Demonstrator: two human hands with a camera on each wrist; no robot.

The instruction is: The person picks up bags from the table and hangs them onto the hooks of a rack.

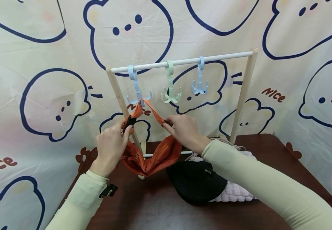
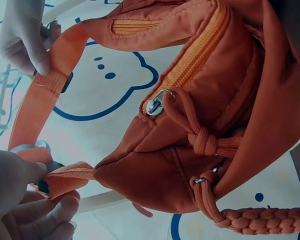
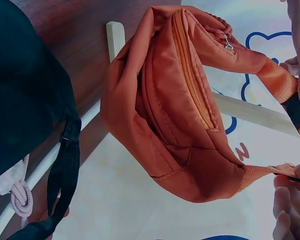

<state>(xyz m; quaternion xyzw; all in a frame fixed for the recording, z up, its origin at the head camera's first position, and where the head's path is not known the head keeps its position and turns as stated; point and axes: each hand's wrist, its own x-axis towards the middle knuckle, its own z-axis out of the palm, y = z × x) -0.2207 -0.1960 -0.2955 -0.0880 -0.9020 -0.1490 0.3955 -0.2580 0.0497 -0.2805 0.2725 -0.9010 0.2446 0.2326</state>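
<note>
An orange waist bag hangs below both hands, its strap looping up to the left blue hook. My left hand pinches the strap by its black buckle. On the other side, my right hand pinches the strap near a black slider. The left wrist view shows the bag's zipper, a knotted cord pull and a braided cord. In the right wrist view the bag hangs beside a black bag. Whether the strap sits fully in a hook prong is hard to tell.
A wooden rack with a white rail stands on a dark brown table. It also carries a green hook and another blue hook. A black bag and a pale pink puffy bag lie at the right. Patterned cloth surrounds the table.
</note>
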